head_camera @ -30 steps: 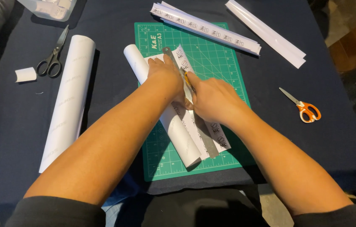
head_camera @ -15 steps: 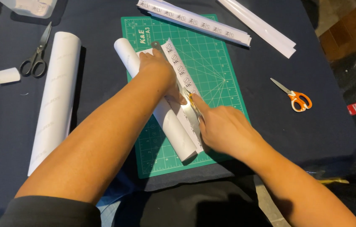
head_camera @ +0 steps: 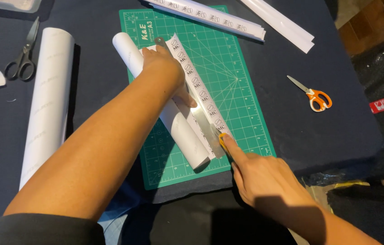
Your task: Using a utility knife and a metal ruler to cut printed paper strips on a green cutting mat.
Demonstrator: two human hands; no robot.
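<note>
On the green mat (head_camera: 246, 97), the left hand (head_camera: 162, 68) is pressing flat on a steel ruler (head_camera: 203, 122) over the printed strip (head_camera: 196, 84), beside the roll (head_camera: 164, 104). The right hand (head_camera: 260, 177) is gripping a yellow knife (head_camera: 223, 139) at the ruler's near end. If the ruler slips, the cut will likely wander.

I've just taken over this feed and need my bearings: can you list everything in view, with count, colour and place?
Cutting mat: 1, green, centre of the dark table.
Metal ruler: 1, silver, slanting across the mat, under the left hand.
Printed strip: 1, white, along the ruler.
Small paper roll: 1, white, on the mat beside the ruler.
Large paper roll: 1, white, left of the mat.
Grey scissors: 1, far left.
Orange scissors: 1, right of the mat.
Folded strips: 2 stacks, white, top edge.
Knife: 1, yellow, mostly hidden, at the ruler's near end.
Left hand: pressing the ruler.
Right hand: holding the knife.
</note>
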